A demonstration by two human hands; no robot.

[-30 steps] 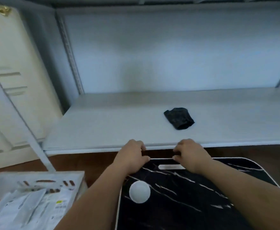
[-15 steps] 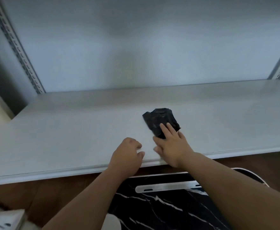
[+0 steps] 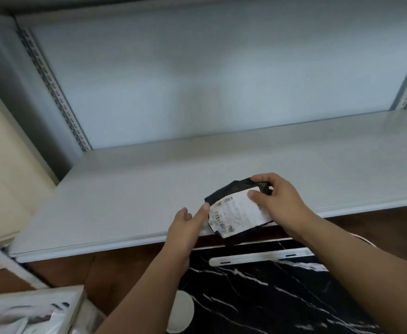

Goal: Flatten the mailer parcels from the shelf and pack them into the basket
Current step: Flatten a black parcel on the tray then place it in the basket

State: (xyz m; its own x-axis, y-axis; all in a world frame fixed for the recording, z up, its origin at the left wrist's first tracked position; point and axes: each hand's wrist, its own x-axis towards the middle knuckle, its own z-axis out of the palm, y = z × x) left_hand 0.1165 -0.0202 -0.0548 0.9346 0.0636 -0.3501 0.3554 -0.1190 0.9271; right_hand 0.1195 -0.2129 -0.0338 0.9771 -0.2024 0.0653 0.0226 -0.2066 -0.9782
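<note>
Items counted in view:
- Black mailer parcel (image 3: 236, 208) with white label: 1, held at the front edge of the shelf.
- Hands: 2, left hand (image 3: 185, 227) and right hand (image 3: 279, 201).
- Shelf board (image 3: 149, 189): 1.
- Slotted uprights: 2.
- White basket (image 3: 29, 307): 1, partly seen.
- Black marbled board (image 3: 270, 297): 1.

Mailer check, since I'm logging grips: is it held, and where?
Yes. The right hand grips the black mailer at its far right corner; the left hand touches its left edge with a fingertip.
</note>
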